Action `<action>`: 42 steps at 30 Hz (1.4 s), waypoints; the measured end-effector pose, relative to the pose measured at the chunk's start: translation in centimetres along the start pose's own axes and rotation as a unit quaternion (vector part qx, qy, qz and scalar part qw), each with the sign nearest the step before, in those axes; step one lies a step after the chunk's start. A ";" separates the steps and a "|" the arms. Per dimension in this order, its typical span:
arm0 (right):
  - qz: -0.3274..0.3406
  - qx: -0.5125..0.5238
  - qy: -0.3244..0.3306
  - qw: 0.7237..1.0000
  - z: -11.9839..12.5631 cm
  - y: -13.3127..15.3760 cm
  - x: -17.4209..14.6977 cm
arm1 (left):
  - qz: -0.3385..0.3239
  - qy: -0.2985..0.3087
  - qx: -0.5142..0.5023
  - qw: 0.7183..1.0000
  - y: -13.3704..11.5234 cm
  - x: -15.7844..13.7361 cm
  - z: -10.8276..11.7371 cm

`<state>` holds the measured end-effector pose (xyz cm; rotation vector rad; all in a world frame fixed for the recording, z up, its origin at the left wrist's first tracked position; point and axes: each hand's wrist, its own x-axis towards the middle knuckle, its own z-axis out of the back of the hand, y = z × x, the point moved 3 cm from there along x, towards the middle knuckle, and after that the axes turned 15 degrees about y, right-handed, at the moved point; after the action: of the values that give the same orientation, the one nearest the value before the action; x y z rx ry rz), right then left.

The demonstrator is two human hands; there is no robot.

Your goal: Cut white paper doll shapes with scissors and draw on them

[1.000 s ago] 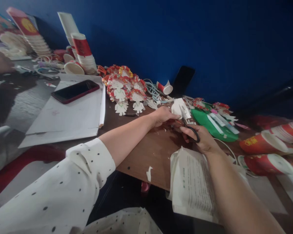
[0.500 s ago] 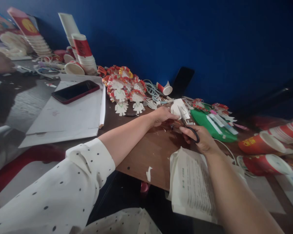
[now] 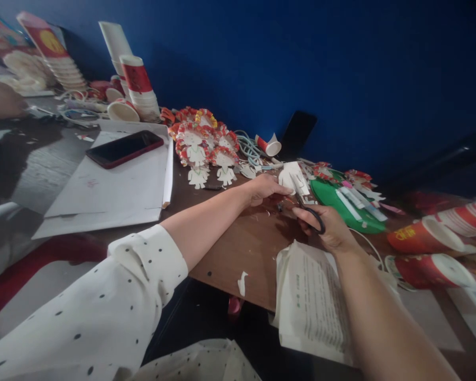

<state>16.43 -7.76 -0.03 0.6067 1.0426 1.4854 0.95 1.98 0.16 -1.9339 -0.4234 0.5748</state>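
Between thumb and fingers, my left hand [image 3: 265,189] pinches a white paper piece [image 3: 289,177] by its lower left edge. My right hand [image 3: 328,226] is closed round the black handles of a pair of scissors [image 3: 314,218], whose blades lie at the paper. Small white scraps lie on the brown table [image 3: 234,243] beneath the hands. Left of the paper stands a cluster of white paper dolls [image 3: 225,164] with red, crinkled borders round their heads. A green round sheet [image 3: 325,198] with white pens [image 3: 348,205] on it lies to the right.
A phone [image 3: 125,149] rests on a white box lid [image 3: 103,185] at the left. Stacked paper cups [image 3: 138,87] stand behind it, and more cups [image 3: 426,234] lie at the right. A wrapped tissue pack [image 3: 311,299] sits at the front edge. Another person's hand [image 3: 2,103] shows far left.
The view has shifted very slightly. Both hands, the paper and the scissors stay almost in the same place; the other person's hand at the far left has moved a little.
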 end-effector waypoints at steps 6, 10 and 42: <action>0.000 0.015 -0.006 1.000 -0.3 -0.1 0.1 | -0.009 -0.001 -0.001 1.000 0.1 0.2 0.1; -0.014 0.047 -0.009 0.999 -0.6 0.3 0.2 | -0.008 -0.003 0.000 1.000 0.2 0.2 0.0; 0.001 0.018 -0.030 0.999 -0.2 -0.6 0.3 | -0.048 0.016 -0.031 0.998 0.4 0.2 0.0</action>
<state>16.44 -7.54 -0.70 0.6731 1.0242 1.4455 1.08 1.93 -0.24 -1.9673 -0.5147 0.4728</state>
